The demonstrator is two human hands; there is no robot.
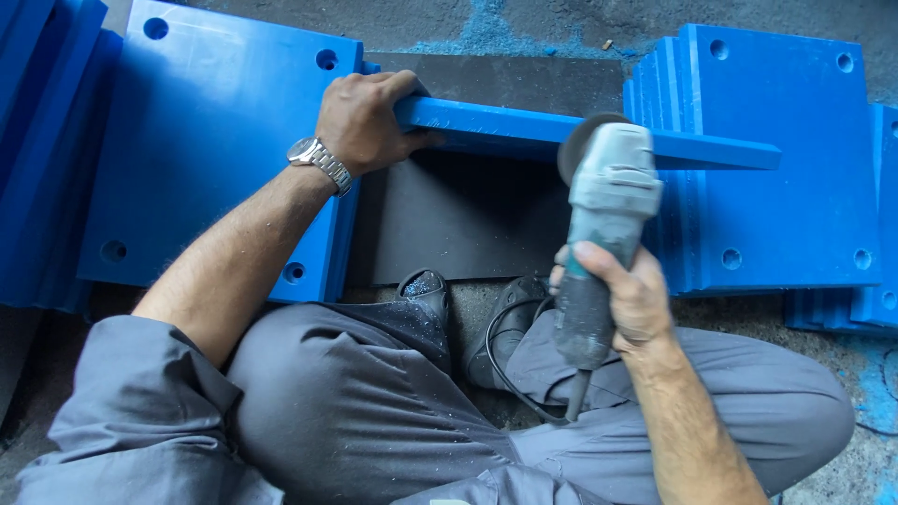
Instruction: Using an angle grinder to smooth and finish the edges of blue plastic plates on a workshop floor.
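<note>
- Stacks of blue plates (pixel 201 140) lie on the floor at the left, each with holes near its corners.
- The left hand (pixel 365 120), a watch (pixel 318 161) on its wrist, is clenched over the near-left end of the blue bar (pixel 524 131), thumb on the near face and fingers wrapped over the top.
- The bar stands on edge over a black sheet (pixel 458 215); its long axis runs from about 9 o'clock to 3 o'clock, dipping slightly toward the right, and its far end rests over the right stack (pixel 786 159).
- From the left hand, the free length of the bar lies at 3 o'clock.
- The right hand (pixel 622 299) grips the grinder (pixel 603 234) by its body, fingers closed round it, cord trailing down toward the lap.
- The grinder points to 12 o'clock; its disc (pixel 572 145) appears to meet the bar's near edge about midway along, though actual contact cannot be told.
- The left hand is the one on the bar; the right reaches it only through the tool.
- Two black shoes (pixel 468 313) sit at 6 o'clock of the sheet, with blue dust on them.
</note>
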